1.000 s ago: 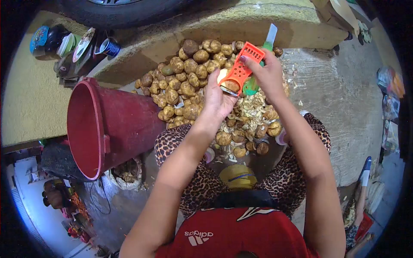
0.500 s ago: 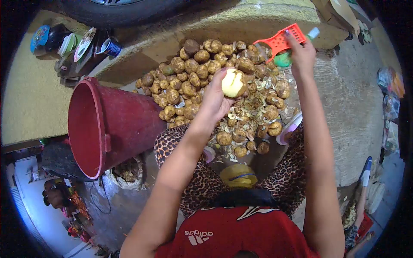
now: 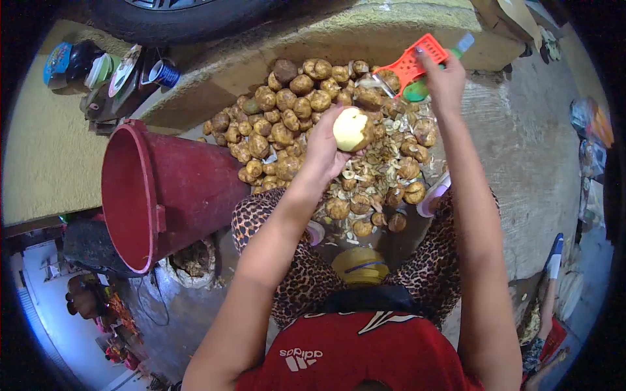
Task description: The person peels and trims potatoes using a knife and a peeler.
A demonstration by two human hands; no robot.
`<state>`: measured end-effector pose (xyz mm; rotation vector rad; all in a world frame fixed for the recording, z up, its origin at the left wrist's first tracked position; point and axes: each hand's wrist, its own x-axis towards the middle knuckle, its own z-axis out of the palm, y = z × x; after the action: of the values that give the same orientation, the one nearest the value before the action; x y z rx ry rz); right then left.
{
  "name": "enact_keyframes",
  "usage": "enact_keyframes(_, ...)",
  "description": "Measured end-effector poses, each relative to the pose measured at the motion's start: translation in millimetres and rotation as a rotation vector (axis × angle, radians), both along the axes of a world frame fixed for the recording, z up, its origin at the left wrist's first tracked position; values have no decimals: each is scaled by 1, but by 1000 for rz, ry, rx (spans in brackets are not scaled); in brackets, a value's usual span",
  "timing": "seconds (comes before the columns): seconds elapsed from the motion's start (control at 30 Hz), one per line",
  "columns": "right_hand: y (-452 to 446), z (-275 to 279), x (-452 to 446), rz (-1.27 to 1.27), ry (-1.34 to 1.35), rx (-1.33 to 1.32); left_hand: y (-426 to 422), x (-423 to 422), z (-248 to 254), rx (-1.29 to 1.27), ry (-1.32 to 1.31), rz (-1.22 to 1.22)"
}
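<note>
In my left hand (image 3: 324, 146) is a partly peeled potato (image 3: 352, 129), pale yellow on top with brown skin left along its right side. My right hand (image 3: 444, 88) grips an orange peeler (image 3: 422, 60) with a perforated handle, up and to the right of that potato and apart from it. A green piece (image 3: 415, 90) and a pale bluish tip (image 3: 465, 43) show beside the peeler; whether they belong to it I cannot tell. Beneath both hands lies a heap of unpeeled brown potatoes (image 3: 285, 133), with peelings (image 3: 375, 163) scattered over its right part.
A large dark red bucket (image 3: 195, 189) lies tipped at the left, its mouth facing left. Between my legs sits a yellow container (image 3: 358, 266). A concrete ledge (image 3: 215, 81) and a tyre (image 3: 189, 19) border the heap at the back. Another person's arm (image 3: 550, 303) shows at far right.
My right hand has moved a little left and up with the peeler, closer to the potato. The left hand still holds the potato in nearly the same place.
</note>
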<state>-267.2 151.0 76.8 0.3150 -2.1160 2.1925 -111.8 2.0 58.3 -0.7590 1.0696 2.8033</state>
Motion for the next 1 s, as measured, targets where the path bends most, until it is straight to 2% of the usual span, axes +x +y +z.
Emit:
enact_keyframes(0.03, 1, 0, -7, -23, -41, -102, -2, 0, 2, 10, -6, 10)
enact_keyframes(0.07, 3, -4, -6, -3, -90, -91, -7, 3, 0, 23, 35, -53)
enact_keyframes(0.17, -14, 0, 22, 151, -224, -199, -8, 0, -5, -55, 105, -64)
enact_keyframes(0.27, -15, -5, 22, 174, -311, -222, -8, 6, -3, 67, 241, -78)
enact_keyframes(0.37, -8, -2, 12, 177, -345, -263, -7, 5, 3, -182, 346, -172)
enact_keyframes(0.47, -7, 11, 18, 157, -401, -271, -9, 3, -4, -258, 316, -177)
enact_keyframes(0.57, -20, 3, 36, 274, -348, -165, -6, -1, -14, -432, 275, -159)
enact_keyframes(0.6, -19, -1, 41, 296, -167, 86, -5, -2, -15, -496, 253, -152)
enact_keyframes(0.7, -13, -20, 20, 130, -161, -5, -5, 3, -13, -541, 320, -177)
enact_keyframes(0.73, -3, -8, 12, 37, -66, 162, -9, 5, -6, -739, 341, -243)
enact_keyframes(0.83, 1, -2, -6, 79, -240, -259, -13, 10, -4, -687, 377, -247)
enact_keyframes(0.87, 1, -4, -1, 123, -302, -295, -14, 9, -8, -643, 377, -241)
enact_keyframes(1.0, -19, -13, 31, 277, -295, -142, -13, 5, -20, -684, 418, -239)
